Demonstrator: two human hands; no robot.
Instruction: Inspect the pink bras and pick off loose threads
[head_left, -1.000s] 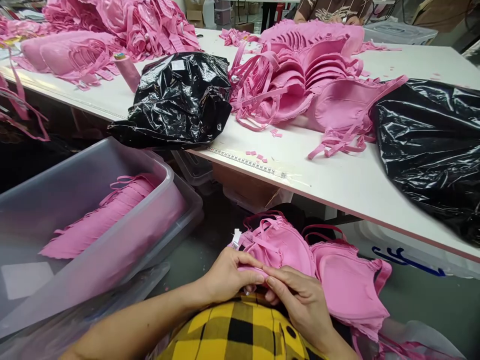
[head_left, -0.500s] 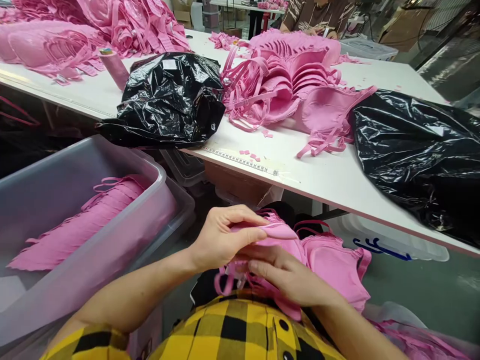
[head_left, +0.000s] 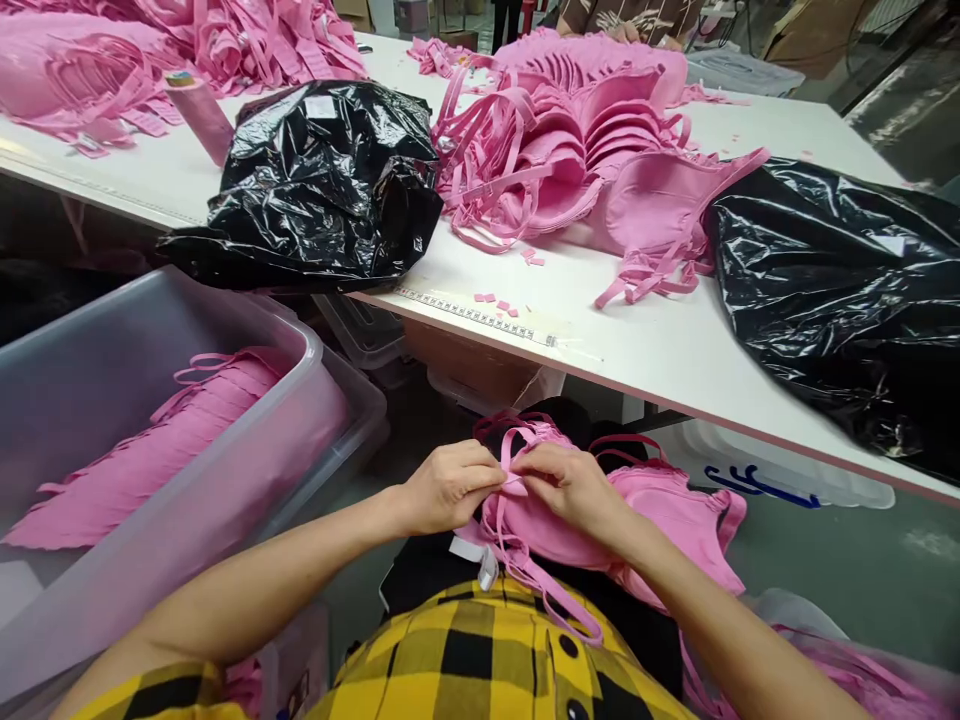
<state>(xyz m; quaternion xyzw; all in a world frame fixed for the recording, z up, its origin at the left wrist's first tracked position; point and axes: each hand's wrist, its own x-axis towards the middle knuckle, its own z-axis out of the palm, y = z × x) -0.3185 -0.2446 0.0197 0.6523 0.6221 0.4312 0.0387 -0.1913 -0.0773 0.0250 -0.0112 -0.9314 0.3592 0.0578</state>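
Note:
A pink bra (head_left: 555,525) lies across my lap, its straps hanging down toward my yellow and black checked shirt. My left hand (head_left: 459,487) pinches a pink bra strap (head_left: 515,484) from the left. From the right, my right hand (head_left: 564,482) pinches the same strap, its fingertips close to those of the left. A white label (head_left: 474,553) dangles just below the left hand. Another pink bra cup (head_left: 679,510) rests farther right on my lap. The fingers hide the exact spot being gripped.
A white table (head_left: 667,360) stands ahead, bearing a stack of pink bras (head_left: 570,150), black plastic bags (head_left: 322,190) and a thread cone (head_left: 201,120). To my left is a grey bin (head_left: 300,385) holding pink bras. A person (head_left: 630,18) sits beyond the table.
Both hands went from handling the cup edge, one above the other, to pinching a strap side by side. The white label and straps now hang in view. The camera view shifted slightly.

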